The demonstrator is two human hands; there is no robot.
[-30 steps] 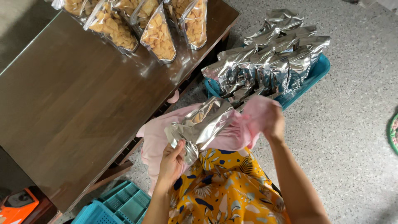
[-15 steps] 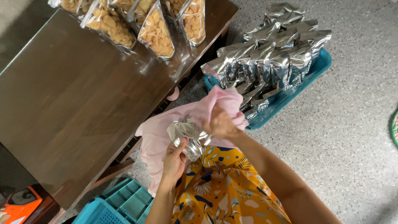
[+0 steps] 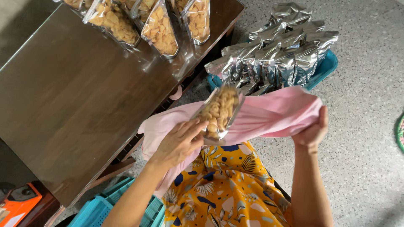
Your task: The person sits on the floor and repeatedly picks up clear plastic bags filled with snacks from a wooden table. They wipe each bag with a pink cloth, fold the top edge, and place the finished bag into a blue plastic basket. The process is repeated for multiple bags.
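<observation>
Clear-fronted snack pouches on dark wooden table: four. One more snack pouch in hand. One pink cloth. Silver foil pouches in blue tray: too crowded to count.

Bare tabletop open at left, snack pouches crowding its far edge, silver pouches in blue basket blocking far right, speckled floor free at right

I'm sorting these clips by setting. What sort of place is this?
Probably a home or small workshop where snacks get packed by hand: filled snack pouches lined up on a dark wooden table, and a blue basket of silver foil pouches on a speckled floor.
</observation>
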